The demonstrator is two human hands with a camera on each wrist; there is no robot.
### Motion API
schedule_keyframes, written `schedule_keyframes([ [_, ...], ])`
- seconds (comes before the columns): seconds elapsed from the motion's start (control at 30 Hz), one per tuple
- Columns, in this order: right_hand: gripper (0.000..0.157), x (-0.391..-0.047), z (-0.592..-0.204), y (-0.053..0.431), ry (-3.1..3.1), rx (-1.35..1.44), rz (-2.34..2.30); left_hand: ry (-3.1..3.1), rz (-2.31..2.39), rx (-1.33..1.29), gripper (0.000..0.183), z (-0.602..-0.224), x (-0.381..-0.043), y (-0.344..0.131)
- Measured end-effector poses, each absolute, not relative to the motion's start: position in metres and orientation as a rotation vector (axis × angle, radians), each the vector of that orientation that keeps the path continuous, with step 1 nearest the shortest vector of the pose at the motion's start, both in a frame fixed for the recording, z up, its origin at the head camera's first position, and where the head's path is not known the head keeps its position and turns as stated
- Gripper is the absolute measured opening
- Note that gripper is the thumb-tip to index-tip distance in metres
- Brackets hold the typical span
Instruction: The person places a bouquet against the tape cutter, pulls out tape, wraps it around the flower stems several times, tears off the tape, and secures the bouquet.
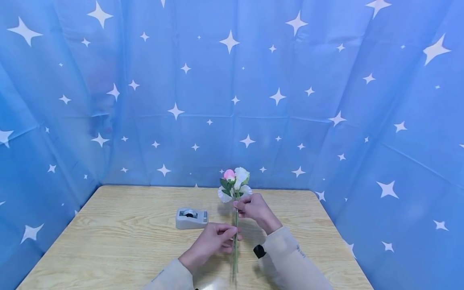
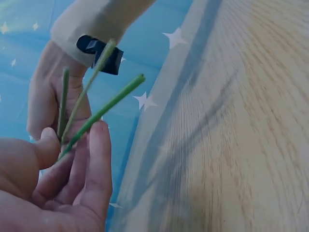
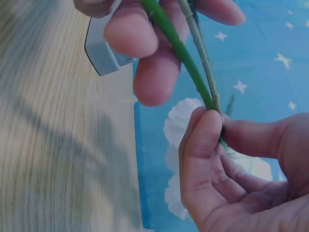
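A small bunch of artificial flowers, with a pink bud (image 1: 229, 175) and white blooms (image 1: 241, 176) over dark green leaves, stands upright above the table. My right hand (image 1: 256, 211) pinches the stems (image 3: 186, 55) just below the blooms, between thumb and fingertips. Lower down, my left hand (image 1: 217, 240) holds the same stems between thumb and fingers. Three green stem ends (image 2: 108, 102) stick out past the left hand in the left wrist view. Most of the blooms are hidden behind my right hand in the right wrist view.
A grey tape dispenser (image 1: 191, 218) with a roll in it stands on the wood-grain table (image 1: 119, 237), just beyond my left hand. Blue curtains (image 1: 203, 88) with white stars hang behind the table and along both sides.
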State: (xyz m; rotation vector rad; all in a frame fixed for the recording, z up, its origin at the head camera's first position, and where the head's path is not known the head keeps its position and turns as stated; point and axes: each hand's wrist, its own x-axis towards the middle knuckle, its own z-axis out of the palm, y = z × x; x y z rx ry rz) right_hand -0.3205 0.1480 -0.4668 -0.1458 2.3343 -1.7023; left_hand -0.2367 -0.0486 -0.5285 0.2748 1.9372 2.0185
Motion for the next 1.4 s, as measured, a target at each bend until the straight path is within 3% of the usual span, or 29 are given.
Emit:
schedule_keyframes([
  [0.9, 0.029, -0.321, -0.467, 0.153, 2.192, -0.174, -1.709, 2.011, 2.021, 0.147, 0.029, -0.52, -0.235, -0.044],
  [1.4, 0.024, -0.315, -0.459, 0.14, 2.38, -0.176, -1.639, 2.229, 1.96, 0.129, 0.013, -0.511, -0.233, -0.043],
])
